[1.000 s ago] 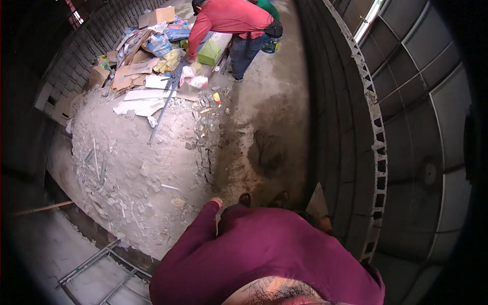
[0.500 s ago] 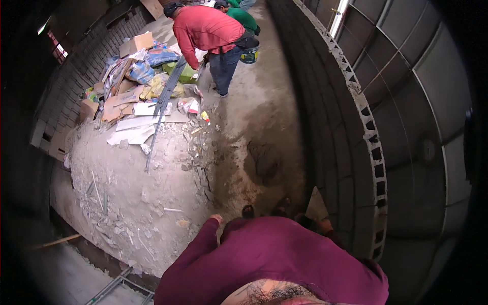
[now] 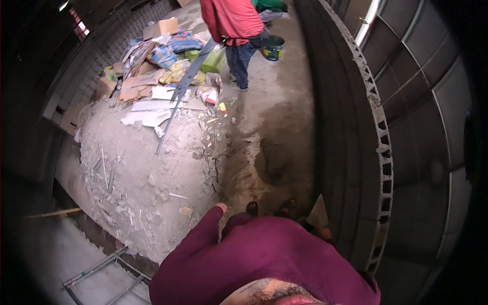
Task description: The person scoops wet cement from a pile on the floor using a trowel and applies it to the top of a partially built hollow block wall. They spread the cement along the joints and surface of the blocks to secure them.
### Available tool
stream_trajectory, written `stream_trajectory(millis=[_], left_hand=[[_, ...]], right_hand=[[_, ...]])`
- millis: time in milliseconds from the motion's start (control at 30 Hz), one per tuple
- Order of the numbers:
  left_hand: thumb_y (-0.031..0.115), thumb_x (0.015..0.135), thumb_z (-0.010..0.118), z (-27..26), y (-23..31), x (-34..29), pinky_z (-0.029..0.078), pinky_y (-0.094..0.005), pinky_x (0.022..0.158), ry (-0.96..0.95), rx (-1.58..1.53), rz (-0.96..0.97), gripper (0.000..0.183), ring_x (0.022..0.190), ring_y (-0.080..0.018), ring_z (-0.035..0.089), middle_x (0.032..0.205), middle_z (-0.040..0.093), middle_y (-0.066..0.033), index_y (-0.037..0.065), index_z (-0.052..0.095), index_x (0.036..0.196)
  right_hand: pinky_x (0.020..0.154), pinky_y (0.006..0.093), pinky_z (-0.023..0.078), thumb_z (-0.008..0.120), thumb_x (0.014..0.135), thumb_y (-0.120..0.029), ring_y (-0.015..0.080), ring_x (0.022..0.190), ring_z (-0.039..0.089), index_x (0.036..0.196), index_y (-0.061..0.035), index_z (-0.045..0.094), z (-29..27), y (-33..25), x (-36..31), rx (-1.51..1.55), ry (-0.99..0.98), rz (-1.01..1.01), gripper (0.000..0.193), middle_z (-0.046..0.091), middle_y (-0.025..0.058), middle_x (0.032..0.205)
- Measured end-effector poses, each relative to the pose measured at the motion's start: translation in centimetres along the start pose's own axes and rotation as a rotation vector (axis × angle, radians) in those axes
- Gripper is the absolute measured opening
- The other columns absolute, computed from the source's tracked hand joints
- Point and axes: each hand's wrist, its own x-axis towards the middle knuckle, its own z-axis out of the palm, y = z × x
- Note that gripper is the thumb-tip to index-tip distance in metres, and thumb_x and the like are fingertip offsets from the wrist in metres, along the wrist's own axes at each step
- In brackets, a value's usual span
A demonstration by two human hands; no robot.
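Observation:
A pointed trowel (image 3: 318, 213) stands out past my right side, its pale blade tipped upward in the picture. My right hand (image 3: 325, 234) is closed at its handle end, partly hidden by my maroon sleeve and in shadow. On the other side, my left hand (image 3: 221, 207) shows only as a small patch beyond the sleeve cuff, with its fingers not made out. It appears over the edge of the rubble-strewn floor, touching nothing that I can see. My sandalled feet (image 3: 252, 208) are on the damp concrete just ahead of my body.
A hollow-block wall (image 3: 385, 168) runs along my right. Ahead, a person in a red shirt (image 3: 236, 23) stands by a dark bucket (image 3: 273, 48). Left of them lie heaped bags and cardboard (image 3: 140, 87), with long metal strips (image 3: 189, 76). A metal frame (image 3: 96, 268) lies lower left.
The view has shifted, so the surroundings sit a little farther right. The person in red is more upright. My right hand still has the trowel at my side.

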Motion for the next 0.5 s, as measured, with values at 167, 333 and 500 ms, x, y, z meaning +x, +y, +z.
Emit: stream_trajectory(millis=[167,333,500], left_hand=[[0.024,0.071,0.058,0.3,0.5,-0.6,0.048,-0.0416,0.080,-0.034,-0.035,-0.060,0.027,0.091,-0.0308,0.061,0.094,0.065,-0.0143,0.007,0.068,0.089],[0.028,0.072,0.056,1.7,0.5,-0.4,0.048,-0.0410,0.080,-0.005,-0.041,-0.091,0.030,0.092,-0.0308,0.061,0.096,0.065,-0.0135,0.007,0.068,0.090],[0.029,0.071,0.057,1.8,0.9,-0.5,0.048,-0.0401,0.079,0.047,-0.079,-0.001,0.026,0.089,-0.0306,0.062,0.092,0.066,-0.0124,0.010,0.069,0.086]], right_hand=[[0.067,0.0430,0.047,0.061,0.072,-0.056,0.0317,0.077,0.064,0.083,0.0082,0.063,-2.2,-3.2,-1.1,0.222,-0.002,0.207,0.065,0.065,0.0204,0.079],[0.067,0.0434,0.048,0.061,0.073,-0.055,0.0322,0.077,0.064,0.085,0.0083,0.063,-3.1,-3.5,-1.5,0.186,0.071,0.207,0.065,0.065,0.0220,0.079],[0.066,0.0433,0.048,0.061,0.072,-0.056,0.0335,0.079,0.064,0.088,0.0086,0.063,-2.7,-0.9,-1.5,0.084,0.123,0.208,0.066,0.064,0.0224,0.079]])
